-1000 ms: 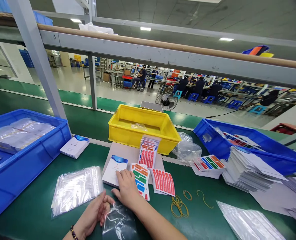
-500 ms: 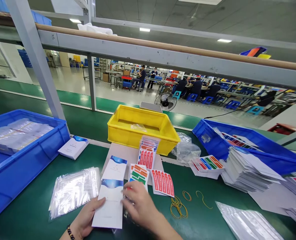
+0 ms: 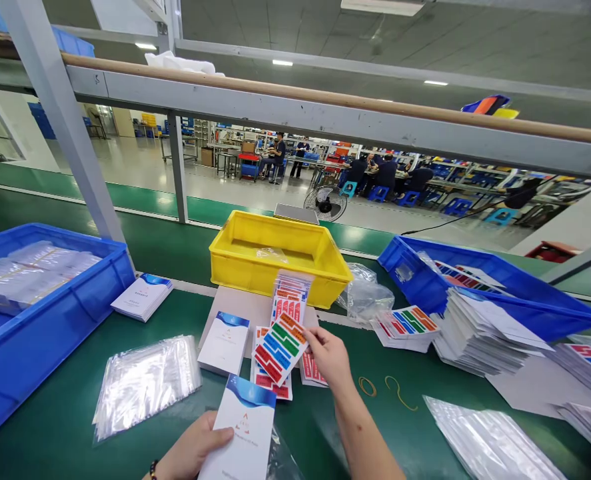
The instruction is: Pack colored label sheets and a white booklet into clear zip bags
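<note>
My left hand point(image 3: 192, 445) grips a white booklet point(image 3: 248, 423) with a blue top band, thumb across its face. A clear plastic bag point(image 3: 282, 460) shows at the booklet's right side; whether the hand holds it too, I cannot tell. Between thumb and fingers, my right hand point(image 3: 332, 357) pinches the corner of a sticker sheet point(image 3: 281, 348) with red, blue, green and orange shapes. Beneath that sheet lie more sticker sheets point(image 3: 280, 392), with red sticker sheets point(image 3: 311, 373) partly covered by the hand. A stack of similar booklets point(image 3: 224, 343) lies just beyond the held booklet.
A yellow bin point(image 3: 275, 273) stands behind, between a blue bin point(image 3: 65, 320) at left and a tilted blue bin point(image 3: 500, 303) at right. Clear bags point(image 3: 148, 383), stacked white leaflets point(image 3: 480, 340) and rubber bands point(image 3: 368, 387) lie on the green table. A metal beam point(image 3: 300, 110) crosses overhead.
My right hand has moved up and right and now holds a sticker sheet. My left hand has shifted right and down with the booklet, baring the booklet stack.
</note>
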Demonstrator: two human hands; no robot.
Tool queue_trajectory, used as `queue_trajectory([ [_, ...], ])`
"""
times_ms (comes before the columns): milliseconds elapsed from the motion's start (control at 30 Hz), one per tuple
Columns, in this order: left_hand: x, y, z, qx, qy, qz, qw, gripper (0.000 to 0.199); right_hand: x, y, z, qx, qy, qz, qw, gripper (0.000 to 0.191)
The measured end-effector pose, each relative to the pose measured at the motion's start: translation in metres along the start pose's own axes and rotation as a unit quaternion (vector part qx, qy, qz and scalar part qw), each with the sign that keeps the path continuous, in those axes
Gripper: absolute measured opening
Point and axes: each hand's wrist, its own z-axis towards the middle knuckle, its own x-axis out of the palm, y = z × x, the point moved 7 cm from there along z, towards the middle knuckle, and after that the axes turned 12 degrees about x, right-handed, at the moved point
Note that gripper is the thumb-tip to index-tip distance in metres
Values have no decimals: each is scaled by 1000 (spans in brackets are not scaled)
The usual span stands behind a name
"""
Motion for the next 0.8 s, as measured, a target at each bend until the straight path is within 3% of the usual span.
queue_trajectory([
  [100, 10, 4, 5, -25, -13, -13, 1000, 45, -6, 2, -13, 25, 40, 41, 998, 43],
  [233, 26, 8, 18, -30, -54, -61, 996, 51, 28, -4, -48, 60, 173, 56, 981, 32],
  [300, 31, 10, 26, -14, -63, -61, 996, 48, 41, -10, -61, 56, 189, 28, 980, 25],
  [400, 32, 18, 35, -7, -70, -39, 997, 41, 30, -19, -58, 11, 88, -96, 991, 22],
  [467, 27, 24, 38, -17, -87, -28, 996, 39, 7, -27, -46, 4, 3, -174, 985, 25],
  [567, 17, 29, 40, -30, -116, -9, 993, 39, -35, -48, -22, 48, -82, -229, 969, 31],
  [667, 11, 30, 42, -33, -128, -1, 991, 38, -60, -70, -2, 101, -117, -266, 952, 31],
  [800, 10, 30, 44, -27, -127, -8, 992, 36, -62, -93, 11, 152, -114, -273, 943, 31],
])
